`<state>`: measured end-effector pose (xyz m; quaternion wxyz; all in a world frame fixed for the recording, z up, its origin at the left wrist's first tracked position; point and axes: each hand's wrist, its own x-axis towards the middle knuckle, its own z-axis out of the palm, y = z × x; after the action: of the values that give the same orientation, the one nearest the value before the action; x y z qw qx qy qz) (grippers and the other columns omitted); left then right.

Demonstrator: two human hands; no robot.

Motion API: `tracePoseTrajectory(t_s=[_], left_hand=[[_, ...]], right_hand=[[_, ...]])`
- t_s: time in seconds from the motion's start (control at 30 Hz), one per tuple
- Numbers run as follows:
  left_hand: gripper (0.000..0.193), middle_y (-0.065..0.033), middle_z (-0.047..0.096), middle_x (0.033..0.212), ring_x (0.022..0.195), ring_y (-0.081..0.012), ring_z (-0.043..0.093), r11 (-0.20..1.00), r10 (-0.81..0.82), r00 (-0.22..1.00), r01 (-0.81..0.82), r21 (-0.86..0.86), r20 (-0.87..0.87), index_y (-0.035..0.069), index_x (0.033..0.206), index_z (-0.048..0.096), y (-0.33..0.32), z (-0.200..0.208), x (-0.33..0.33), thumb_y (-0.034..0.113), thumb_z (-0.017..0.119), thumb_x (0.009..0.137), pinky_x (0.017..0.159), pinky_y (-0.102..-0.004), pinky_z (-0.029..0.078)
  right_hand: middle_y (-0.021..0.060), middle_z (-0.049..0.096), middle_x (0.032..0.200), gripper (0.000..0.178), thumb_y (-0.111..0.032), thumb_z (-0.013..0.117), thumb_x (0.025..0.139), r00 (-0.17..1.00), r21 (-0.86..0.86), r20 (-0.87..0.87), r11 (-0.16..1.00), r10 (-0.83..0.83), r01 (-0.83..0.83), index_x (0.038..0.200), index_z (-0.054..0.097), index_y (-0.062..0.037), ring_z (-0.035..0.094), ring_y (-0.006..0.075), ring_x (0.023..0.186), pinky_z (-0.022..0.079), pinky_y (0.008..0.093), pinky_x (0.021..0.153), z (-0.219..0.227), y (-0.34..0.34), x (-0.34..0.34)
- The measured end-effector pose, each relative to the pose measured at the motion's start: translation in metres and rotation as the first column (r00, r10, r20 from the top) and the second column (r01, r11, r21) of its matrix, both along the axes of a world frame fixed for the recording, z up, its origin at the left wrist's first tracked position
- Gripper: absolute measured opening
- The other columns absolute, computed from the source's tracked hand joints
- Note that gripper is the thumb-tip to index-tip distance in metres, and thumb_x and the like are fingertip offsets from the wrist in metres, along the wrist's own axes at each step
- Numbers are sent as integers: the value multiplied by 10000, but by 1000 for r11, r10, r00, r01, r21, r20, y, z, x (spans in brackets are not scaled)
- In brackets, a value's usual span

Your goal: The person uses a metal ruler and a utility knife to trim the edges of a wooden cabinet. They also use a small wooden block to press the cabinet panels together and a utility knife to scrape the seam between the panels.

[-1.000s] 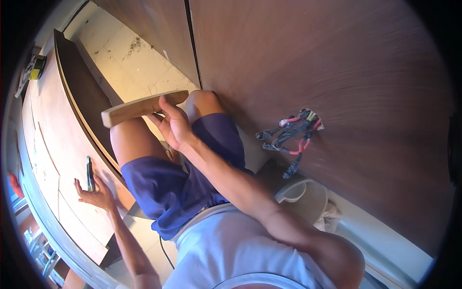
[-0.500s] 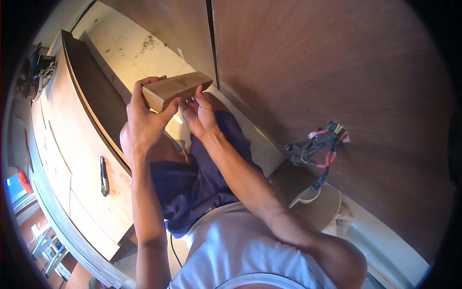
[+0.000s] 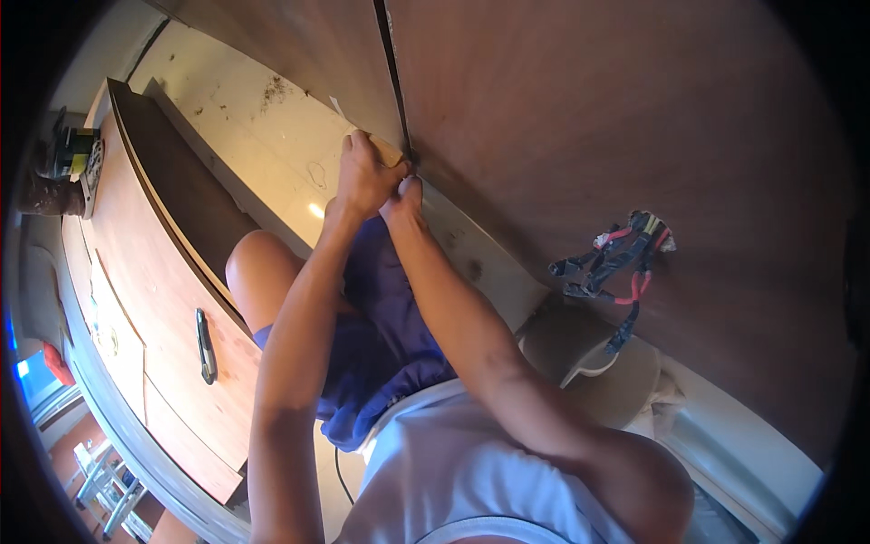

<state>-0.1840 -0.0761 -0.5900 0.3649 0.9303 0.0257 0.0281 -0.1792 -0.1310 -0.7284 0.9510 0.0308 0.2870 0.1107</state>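
Note:
My left hand (image 3: 364,181) is closed round a wooden block (image 3: 390,152), of which only a small pale part shows past the fingers. Close against it, my right hand (image 3: 404,201) is also closed at the block's near end, its fingers mostly hidden. Both arms stretch forward over my thighs. The block is by the lower end of the dark vertical gap (image 3: 399,95) between two brown wooden panels (image 3: 580,109); whether it touches them I cannot tell.
A wooden board surface (image 3: 168,299) on the left bears a utility knife (image 3: 206,346) and a power tool (image 3: 77,159). Taped wires (image 3: 616,263) stick out of the right panel, above a pale bucket (image 3: 616,381). Dirt marks the tiled floor (image 3: 245,109).
Both hands have carried the wooden block forward and to the right, down toward the panel gap. The block has turned and is now mostly covered by my left hand.

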Motion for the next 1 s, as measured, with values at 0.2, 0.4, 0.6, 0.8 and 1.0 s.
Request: tracePoseTrajectory(t_s=[0.2,0.4,0.6,0.8,1.0], left_hand=[[690,-330,584,1169,1095,-517,600,996,-78,997,79,-41,28,-91,1224,483,-17,-32,10,198,880,740,963,-536,519],[678,-325,599,1138,1072,-524,602,996,-26,998,31,-80,53,-84,1204,482,-26,-45,8,206,892,748,937,-546,522],[595,-321,654,1068,993,-491,653,997,-11,991,21,-76,131,-86,1105,540,-21,-69,7,254,891,765,895,-514,537],[628,-341,655,1115,1044,-508,655,998,-34,999,36,-53,42,-95,1159,527,-38,-73,13,248,880,768,927,-527,540],[698,-357,651,1136,1068,-512,659,999,36,999,-37,-29,-24,-104,1214,487,-4,-94,15,259,877,763,950,-523,541]], right_hand=[[175,612,1414,476,-349,431,1085,976,132,168,985,-135,114,1421,555,-35,595,320,1317,494,479,1146,-52,1,16],[165,587,1438,508,-388,428,1074,980,189,145,976,-134,105,1444,534,-56,560,314,1348,467,468,1159,-54,-6,21],[158,550,1478,565,-440,449,1049,986,152,166,987,26,-52,1479,502,-78,507,310,1397,423,454,1183,-56,-14,17],[145,514,1515,620,-491,458,1026,943,41,314,991,106,-125,1505,474,-98,458,301,1438,379,433,1205,-126,-32,39],[109,520,1497,624,-527,433,1018,988,356,134,927,79,-122,1472,483,-102,461,281,1416,364,397,1205,-127,5,35]])
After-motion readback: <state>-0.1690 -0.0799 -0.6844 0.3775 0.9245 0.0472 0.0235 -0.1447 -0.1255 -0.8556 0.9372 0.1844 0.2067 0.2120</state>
